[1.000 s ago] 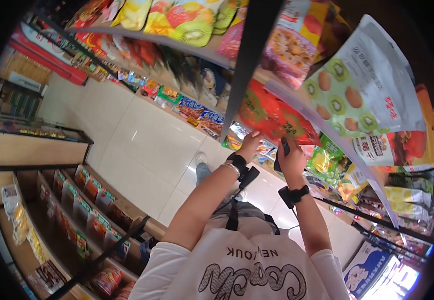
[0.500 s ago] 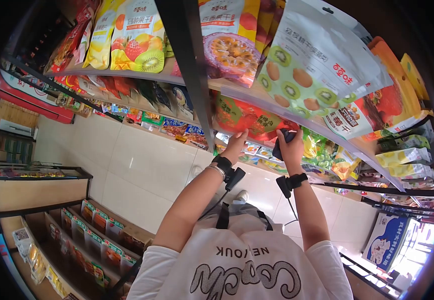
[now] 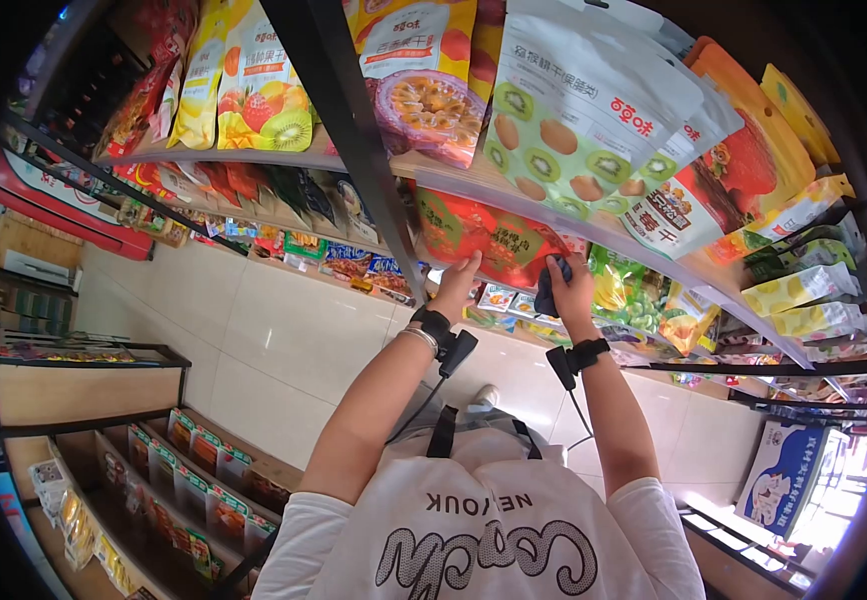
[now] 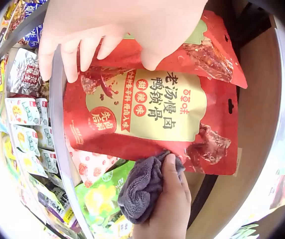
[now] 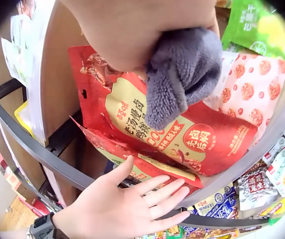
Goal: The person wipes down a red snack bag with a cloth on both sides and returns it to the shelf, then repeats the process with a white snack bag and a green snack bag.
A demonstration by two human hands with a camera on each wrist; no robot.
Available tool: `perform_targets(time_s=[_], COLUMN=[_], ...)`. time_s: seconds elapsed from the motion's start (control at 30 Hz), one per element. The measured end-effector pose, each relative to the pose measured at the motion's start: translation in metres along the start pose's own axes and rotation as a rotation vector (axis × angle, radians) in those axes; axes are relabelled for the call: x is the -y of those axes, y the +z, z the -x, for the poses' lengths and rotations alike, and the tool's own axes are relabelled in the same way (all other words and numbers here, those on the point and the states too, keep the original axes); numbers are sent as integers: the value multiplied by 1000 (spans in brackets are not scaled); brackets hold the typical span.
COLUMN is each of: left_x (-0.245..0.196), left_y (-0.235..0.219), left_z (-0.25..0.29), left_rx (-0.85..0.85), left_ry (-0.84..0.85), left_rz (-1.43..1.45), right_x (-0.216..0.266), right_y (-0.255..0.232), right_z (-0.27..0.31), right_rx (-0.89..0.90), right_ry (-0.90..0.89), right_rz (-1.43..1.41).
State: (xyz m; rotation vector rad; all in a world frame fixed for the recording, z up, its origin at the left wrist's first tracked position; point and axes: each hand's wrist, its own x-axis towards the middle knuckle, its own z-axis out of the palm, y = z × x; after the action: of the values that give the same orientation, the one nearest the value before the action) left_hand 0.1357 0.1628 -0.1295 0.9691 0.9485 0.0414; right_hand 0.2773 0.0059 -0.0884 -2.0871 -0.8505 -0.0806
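Note:
Two red snack bags stand side by side on a shelf below the fruit bags: one red bag [image 4: 142,107] faces out with a cream label, and another red bag [image 4: 209,50] leans at an angle next to it. My left hand [image 3: 457,285] lies against the leaning bag, its fingers stretched out, with the thumb on the bag's front in the left wrist view. In my right hand [image 3: 576,290] is a bunched dark grey cloth [image 5: 185,72]. That hand holds the cloth against the edge of the facing bag, thumb on top in the left wrist view.
A black shelf post [image 3: 349,130] rises just left of the red bags. Kiwi snack bags [image 3: 554,130] fill the shelf above. A green bag [image 3: 624,290] sits to their right. Small packets [image 4: 25,124] line a lower shelf. Behind on the left is a divided bin [image 3: 169,470].
The head view has swung, so the shelves and the red bags appear farther left. Both hands stay at the red bags, with the cloth still in the right hand.

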Motion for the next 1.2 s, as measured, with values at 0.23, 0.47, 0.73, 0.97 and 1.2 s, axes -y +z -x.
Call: perform_targets(time_s=[0.23, 0.47, 0.73, 0.97, 1.2], left_x=[6, 8, 35, 47, 39], left_y=[10, 17, 39, 57, 62], left_z=[9, 23, 31, 43, 83], left_rx=[-16, 69, 230, 625, 411], left_ry=[67, 40, 183, 290, 85], left_rz=[-48, -93, -140, -17, -306], right_x=[21, 20, 53, 41, 17], right_y=[-35, -76, -145, -176, -173], right_z=[5, 18, 37, 45, 45], right_rx=[-65, -22, 131, 129, 52], right_ry=[-68, -105, -199, -153, -94], right_rz=[-73, -88, -145, -168, -99])
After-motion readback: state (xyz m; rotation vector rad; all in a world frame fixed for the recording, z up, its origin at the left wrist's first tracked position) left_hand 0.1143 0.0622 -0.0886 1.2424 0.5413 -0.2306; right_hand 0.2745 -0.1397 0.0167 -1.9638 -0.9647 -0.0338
